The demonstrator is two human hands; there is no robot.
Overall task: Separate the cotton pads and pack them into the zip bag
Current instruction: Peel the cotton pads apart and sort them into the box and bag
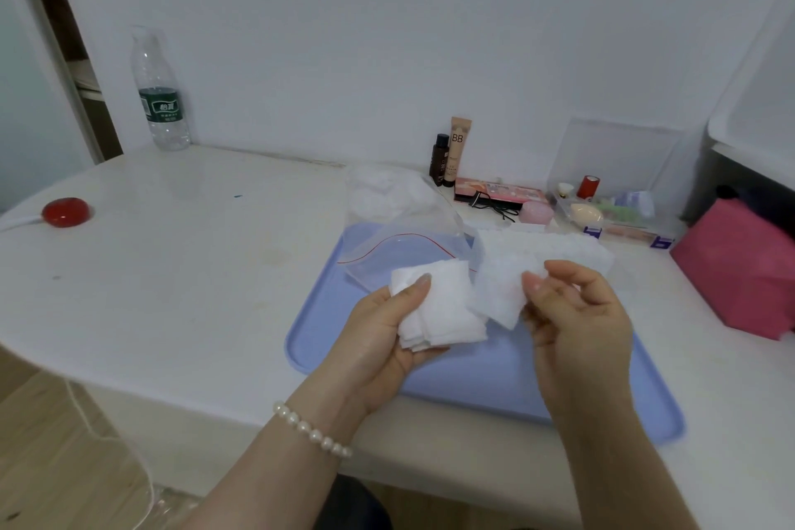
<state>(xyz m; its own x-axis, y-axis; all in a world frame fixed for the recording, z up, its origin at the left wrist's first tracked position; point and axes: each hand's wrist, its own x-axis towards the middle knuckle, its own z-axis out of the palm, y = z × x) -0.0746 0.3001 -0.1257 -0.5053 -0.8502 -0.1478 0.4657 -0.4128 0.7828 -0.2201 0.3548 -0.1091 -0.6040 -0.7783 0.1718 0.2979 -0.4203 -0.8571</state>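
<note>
My left hand (380, 327) grips a stack of white cotton pads (443, 306) above the blue tray (494, 383). My right hand (576, 310) pinches a single thin cotton pad (499, 293) just right of the stack, peeled apart from it. A clear zip bag (400, 228) with a red seal line stands open on the tray's far edge, with white pads inside at its far end. More loose white pads (555, 247) lie behind my right hand.
A water bottle (159, 95) stands at the back left and a red round object (65, 212) at the left edge. Cosmetics tubes (451, 153), a palette box (499, 191), a clear organiser (615, 185) and a pink pouch (740, 267) crowd the right.
</note>
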